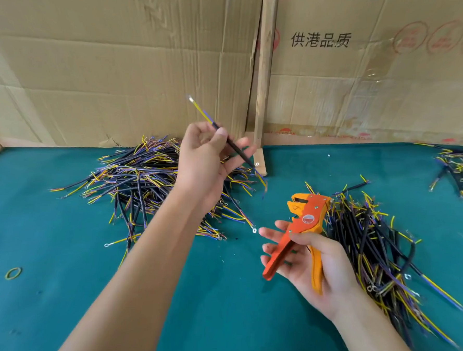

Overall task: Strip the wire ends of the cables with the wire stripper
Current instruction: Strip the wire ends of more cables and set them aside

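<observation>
You are holding one cable up, stripper ready.

Your left hand (207,157) is pinching the black cable (228,141) above the left pile (143,178), its long axis slanting up-left, bare tip highest. Your right hand (312,259) is gripping the orange wire stripper (301,231), handles spread. Feed the unstripped end squarely into the jaws.

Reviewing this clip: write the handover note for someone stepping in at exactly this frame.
Left hand pinches one cable, raised above the table; its upper end looks bare.
Right hand holds the orange wire stripper, handles spread; nothing visible in its jaws.
Cable piles: left pile, right pile, a third at the far right edge.
Which pile is finished cannot be told. Left: keep stripping.
</observation>
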A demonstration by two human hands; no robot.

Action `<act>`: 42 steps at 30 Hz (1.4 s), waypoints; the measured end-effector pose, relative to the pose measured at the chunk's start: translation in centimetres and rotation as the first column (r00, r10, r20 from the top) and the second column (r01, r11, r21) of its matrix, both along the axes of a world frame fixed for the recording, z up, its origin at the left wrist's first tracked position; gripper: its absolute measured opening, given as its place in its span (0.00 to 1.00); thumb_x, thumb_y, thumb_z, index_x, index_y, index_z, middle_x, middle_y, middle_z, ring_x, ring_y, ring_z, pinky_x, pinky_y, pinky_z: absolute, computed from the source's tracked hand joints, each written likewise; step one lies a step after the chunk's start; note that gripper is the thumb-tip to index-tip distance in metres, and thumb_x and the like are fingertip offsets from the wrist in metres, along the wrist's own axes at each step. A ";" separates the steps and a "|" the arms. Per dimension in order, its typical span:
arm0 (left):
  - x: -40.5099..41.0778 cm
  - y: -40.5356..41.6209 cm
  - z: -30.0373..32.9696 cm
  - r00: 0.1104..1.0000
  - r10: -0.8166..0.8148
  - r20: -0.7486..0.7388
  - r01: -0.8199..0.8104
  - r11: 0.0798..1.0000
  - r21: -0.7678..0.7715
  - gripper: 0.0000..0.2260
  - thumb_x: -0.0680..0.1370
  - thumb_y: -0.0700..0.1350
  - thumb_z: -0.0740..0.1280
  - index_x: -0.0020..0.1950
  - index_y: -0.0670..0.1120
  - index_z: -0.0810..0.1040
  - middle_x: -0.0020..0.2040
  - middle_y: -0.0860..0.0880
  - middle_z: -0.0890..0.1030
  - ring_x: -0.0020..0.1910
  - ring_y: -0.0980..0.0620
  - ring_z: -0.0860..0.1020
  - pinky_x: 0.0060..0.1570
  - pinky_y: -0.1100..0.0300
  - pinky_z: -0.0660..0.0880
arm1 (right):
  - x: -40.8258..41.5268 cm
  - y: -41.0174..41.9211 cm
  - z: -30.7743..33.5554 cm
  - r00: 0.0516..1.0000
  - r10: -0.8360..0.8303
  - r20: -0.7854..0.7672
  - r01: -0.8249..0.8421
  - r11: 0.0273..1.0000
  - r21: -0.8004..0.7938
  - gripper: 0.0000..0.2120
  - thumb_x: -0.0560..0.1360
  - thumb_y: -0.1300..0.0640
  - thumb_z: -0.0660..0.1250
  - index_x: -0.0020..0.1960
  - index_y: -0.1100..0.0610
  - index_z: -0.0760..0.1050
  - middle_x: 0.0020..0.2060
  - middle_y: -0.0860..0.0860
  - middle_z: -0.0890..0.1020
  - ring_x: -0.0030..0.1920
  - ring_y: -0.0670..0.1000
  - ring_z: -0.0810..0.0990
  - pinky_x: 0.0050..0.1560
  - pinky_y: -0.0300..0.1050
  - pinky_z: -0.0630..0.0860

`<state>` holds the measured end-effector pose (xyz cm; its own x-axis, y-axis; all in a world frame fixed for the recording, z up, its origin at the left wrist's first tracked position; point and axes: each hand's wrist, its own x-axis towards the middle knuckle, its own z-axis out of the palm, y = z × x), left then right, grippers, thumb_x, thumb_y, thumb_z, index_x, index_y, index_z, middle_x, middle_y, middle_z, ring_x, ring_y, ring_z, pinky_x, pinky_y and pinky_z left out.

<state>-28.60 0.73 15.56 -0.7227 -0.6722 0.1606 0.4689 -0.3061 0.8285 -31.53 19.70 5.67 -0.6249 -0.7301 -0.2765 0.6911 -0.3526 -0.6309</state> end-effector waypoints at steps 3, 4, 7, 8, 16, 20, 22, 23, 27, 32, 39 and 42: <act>1.2 0.5 -2.8 0.998 0.057 -0.005 -0.056 0.989 0.135 0.07 0.84 0.33 0.59 0.52 0.45 0.66 0.41 0.41 0.74 0.44 0.41 0.86 0.48 0.44 0.84 | 0.1 0.2 0.5 0.999 0.041 -0.028 -0.044 0.995 -0.089 0.25 0.66 0.63 0.67 0.63 0.65 0.73 0.60 0.71 0.80 0.44 0.63 0.84 0.45 0.58 0.83; 1.8 0.8 -4.2 0.997 0.078 -0.013 -0.074 0.980 0.183 0.08 0.84 0.33 0.59 0.52 0.45 0.66 0.41 0.41 0.75 0.47 0.39 0.86 0.48 0.44 0.83 | 0.1 0.2 0.7 0.998 0.047 -0.050 -0.053 0.992 -0.116 0.24 0.67 0.64 0.67 0.63 0.64 0.73 0.61 0.71 0.80 0.45 0.63 0.84 0.46 0.57 0.83; 3.5 2.8 -8.6 0.995 0.097 0.007 -0.095 0.956 0.277 0.10 0.84 0.32 0.60 0.48 0.46 0.66 0.43 0.40 0.76 0.52 0.36 0.85 0.49 0.46 0.83 | 0.1 0.2 0.9 0.993 0.034 -0.113 -0.051 0.987 -0.151 0.24 0.66 0.64 0.69 0.62 0.63 0.73 0.61 0.71 0.79 0.48 0.64 0.85 0.48 0.57 0.83; 3.8 3.5 -9.8 0.994 0.105 0.030 -0.109 0.952 0.286 0.10 0.84 0.33 0.60 0.48 0.46 0.66 0.45 0.40 0.76 0.52 0.37 0.85 0.49 0.48 0.83 | 0.0 0.2 0.8 0.992 0.015 -0.123 -0.032 0.989 -0.142 0.25 0.65 0.63 0.70 0.62 0.63 0.73 0.61 0.71 0.80 0.50 0.64 0.85 0.48 0.57 0.83; 3.3 4.0 -11.4 0.986 0.160 0.054 -0.165 0.980 0.115 0.06 0.82 0.33 0.64 0.52 0.43 0.72 0.43 0.40 0.77 0.48 0.38 0.85 0.47 0.49 0.81 | -0.6 0.3 0.1 0.989 -0.102 -0.107 0.090 0.990 -0.107 0.21 0.69 0.65 0.64 0.63 0.62 0.72 0.60 0.69 0.81 0.55 0.64 0.84 0.49 0.57 0.83; 3.2 3.6 -11.5 0.981 0.181 0.066 -0.183 0.983 0.029 0.05 0.81 0.34 0.66 0.54 0.42 0.74 0.40 0.40 0.76 0.46 0.38 0.85 0.44 0.51 0.82 | -1.1 0.9 0.2 0.986 -0.133 -0.102 0.120 0.985 -0.121 0.19 0.70 0.65 0.64 0.61 0.62 0.73 0.57 0.69 0.82 0.55 0.65 0.84 0.50 0.57 0.83; 3.2 3.6 -11.5 0.979 0.190 0.068 -0.191 0.982 -0.002 0.04 0.81 0.35 0.66 0.54 0.42 0.75 0.39 0.41 0.77 0.45 0.38 0.86 0.40 0.54 0.81 | -1.3 1.1 0.1 0.986 -0.139 -0.096 0.128 0.985 -0.118 0.18 0.70 0.64 0.64 0.60 0.63 0.73 0.56 0.68 0.82 0.54 0.65 0.84 0.50 0.57 0.83; 3.2 3.7 -11.5 0.977 0.200 0.079 -0.199 0.980 -0.017 0.04 0.81 0.35 0.66 0.54 0.43 0.76 0.38 0.43 0.77 0.45 0.39 0.86 0.37 0.56 0.81 | -1.3 1.1 0.2 0.985 -0.144 -0.095 0.133 0.985 -0.111 0.18 0.70 0.64 0.64 0.60 0.63 0.74 0.55 0.68 0.83 0.54 0.66 0.84 0.50 0.57 0.83; 3.3 3.1 -11.6 0.958 0.254 0.134 -0.243 0.966 -0.091 0.06 0.83 0.39 0.64 0.58 0.44 0.79 0.39 0.44 0.79 0.40 0.48 0.85 0.25 0.63 0.73 | -1.6 1.2 0.2 0.985 -0.148 -0.085 0.142 0.988 -0.064 0.18 0.69 0.63 0.65 0.59 0.63 0.75 0.50 0.66 0.83 0.51 0.65 0.85 0.47 0.56 0.83; 3.5 2.7 -11.9 0.955 0.255 0.153 -0.233 0.961 -0.151 0.09 0.84 0.42 0.62 0.54 0.45 0.82 0.32 0.48 0.78 0.30 0.50 0.80 0.21 0.64 0.64 | -1.5 1.0 -0.1 0.984 -0.128 -0.123 0.133 0.990 0.036 0.20 0.68 0.62 0.66 0.60 0.62 0.75 0.48 0.65 0.83 0.46 0.63 0.85 0.44 0.56 0.84; 3.7 2.4 -11.7 0.969 0.146 0.201 -0.112 0.979 -0.170 0.11 0.77 0.46 0.65 0.54 0.51 0.85 0.32 0.46 0.79 0.26 0.51 0.75 0.20 0.64 0.61 | -1.3 0.9 -0.2 0.989 -0.077 -0.128 0.078 0.997 0.007 0.19 0.69 0.62 0.66 0.60 0.63 0.76 0.49 0.66 0.82 0.45 0.63 0.84 0.45 0.57 0.83; 3.7 2.7 -11.6 0.976 0.119 0.181 -0.084 0.978 -0.189 0.09 0.80 0.41 0.65 0.53 0.50 0.84 0.36 0.43 0.83 0.28 0.49 0.79 0.19 0.64 0.63 | -1.2 0.9 -0.2 0.987 0.012 -0.159 -0.009 1.000 0.023 0.23 0.69 0.62 0.68 0.63 0.64 0.75 0.54 0.69 0.82 0.44 0.64 0.83 0.45 0.58 0.82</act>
<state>-24.93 3.41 3.97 -0.6813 -0.7162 0.1514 0.3181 -0.1033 0.9424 -32.69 20.64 5.51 -0.6545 -0.7317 -0.1905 0.5847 -0.3302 -0.7410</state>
